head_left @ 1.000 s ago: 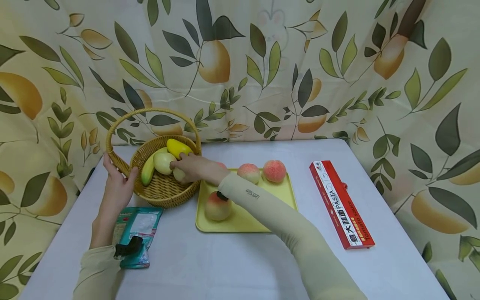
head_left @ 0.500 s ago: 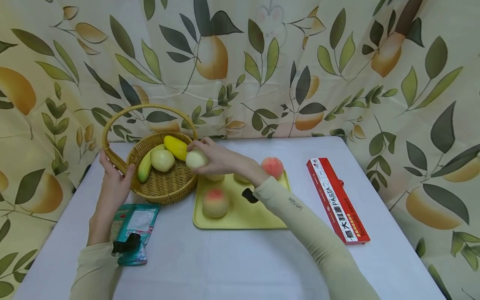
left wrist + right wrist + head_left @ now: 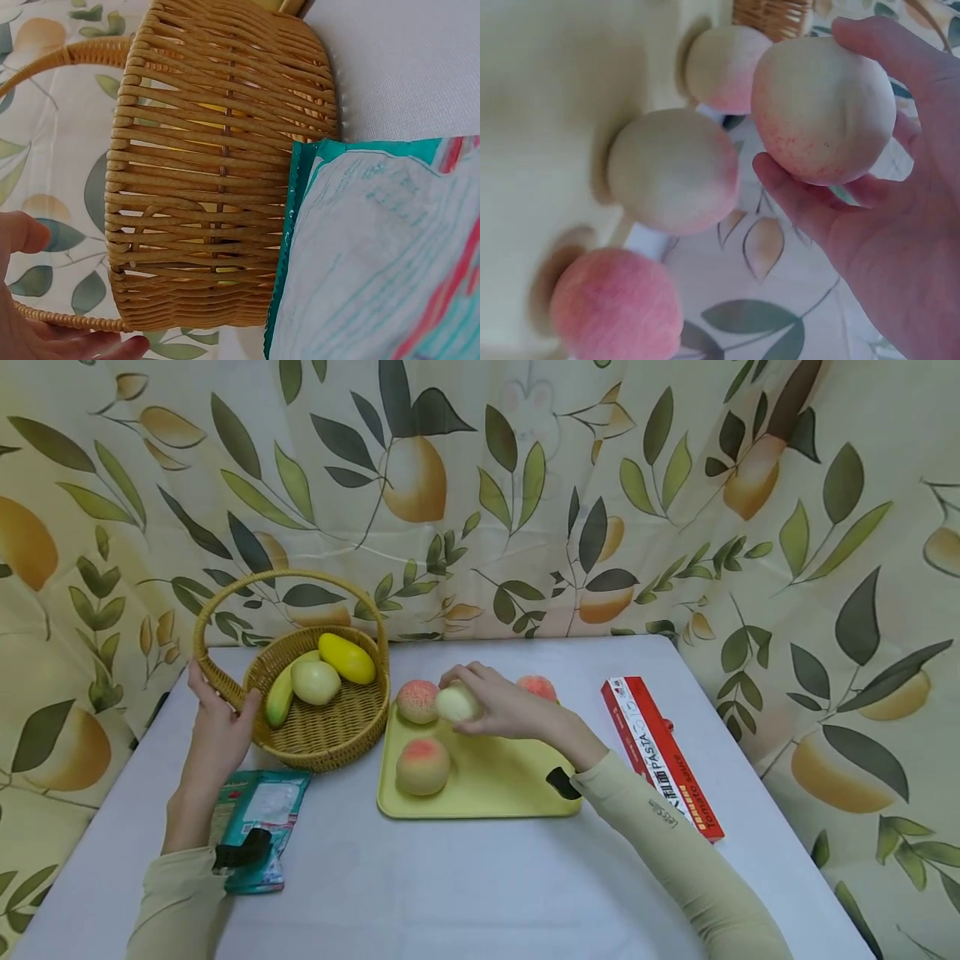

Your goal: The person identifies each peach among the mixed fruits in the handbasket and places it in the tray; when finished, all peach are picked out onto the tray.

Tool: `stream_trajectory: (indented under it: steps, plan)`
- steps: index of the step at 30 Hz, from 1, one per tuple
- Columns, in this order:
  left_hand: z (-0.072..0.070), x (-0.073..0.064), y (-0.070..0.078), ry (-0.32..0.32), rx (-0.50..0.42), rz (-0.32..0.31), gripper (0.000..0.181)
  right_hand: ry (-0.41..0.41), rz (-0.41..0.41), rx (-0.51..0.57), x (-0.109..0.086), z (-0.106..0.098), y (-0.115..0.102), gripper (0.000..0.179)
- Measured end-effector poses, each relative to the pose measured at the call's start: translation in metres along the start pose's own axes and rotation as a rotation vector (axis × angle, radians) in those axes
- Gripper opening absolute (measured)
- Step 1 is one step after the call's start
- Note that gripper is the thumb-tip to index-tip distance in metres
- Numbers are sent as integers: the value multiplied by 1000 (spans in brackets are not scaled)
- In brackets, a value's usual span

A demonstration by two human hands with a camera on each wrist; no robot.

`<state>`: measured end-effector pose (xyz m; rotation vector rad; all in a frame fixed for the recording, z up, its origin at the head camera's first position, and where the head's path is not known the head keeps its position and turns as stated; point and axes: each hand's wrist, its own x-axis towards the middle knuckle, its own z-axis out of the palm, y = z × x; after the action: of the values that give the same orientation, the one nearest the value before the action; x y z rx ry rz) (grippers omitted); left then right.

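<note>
My right hand (image 3: 498, 703) holds a pale peach (image 3: 456, 702) with a pink blush between thumb and fingers, above the yellow tray (image 3: 487, 793). In the right wrist view the held peach (image 3: 821, 109) is clear of the other peaches. My left hand (image 3: 213, 718) grips the wicker basket (image 3: 322, 758) where its handle meets the left rim; in the left wrist view, thumb and fingers lie either side of the handle (image 3: 71, 321). Inside the basket are a greenish-yellow banana (image 3: 280, 697), a pale green round fruit (image 3: 315, 682) and a yellow mango-like fruit (image 3: 347, 658).
On the tray sit a front-left peach (image 3: 422, 767), a back-left peach (image 3: 417, 702) and a back-right pink peach (image 3: 537, 687); my right hand hides part of the back row. A teal packet (image 3: 262, 810) lies by my left forearm, a red pasta box (image 3: 652, 743) on the right.
My right hand has lifted the peach out of the basket and carried it right, over the tray's back part. My left hand keeps its hold on the basket.
</note>
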<state>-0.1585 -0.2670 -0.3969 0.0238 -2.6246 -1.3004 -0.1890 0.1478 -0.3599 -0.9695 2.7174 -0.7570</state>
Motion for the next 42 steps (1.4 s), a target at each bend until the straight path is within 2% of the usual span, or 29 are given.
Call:
stream_trajectory:
  steps: [8,14,17,20,26,33,36,42]
  plan:
    - [-1,-2,3,-15,-3,-20,92,11,4,-49,-30,5,9,62]
    - [-1,-3,1,-12,-1,-17,91,27,-5,-116,-53,18,16,61]
    - [-1,-3,-1,-8,8,-8,91,22,10,-149,-62,24,16,63]
    - [-2,-3,-2,1,9,14,90,39,-9,-187,-69,29,14,64]
    - [-2,-1,-3,3,-16,25,90,97,-63,-286,-74,36,10,67]
    - [-3,-2,-2,8,-33,23,90,109,-87,-403,-70,47,8,66]
    - [-3,-2,-2,6,-53,23,89,111,-101,-421,-68,52,7,65]
    - [-2,-3,-2,-5,-65,14,89,85,-65,-428,-69,58,6,64]
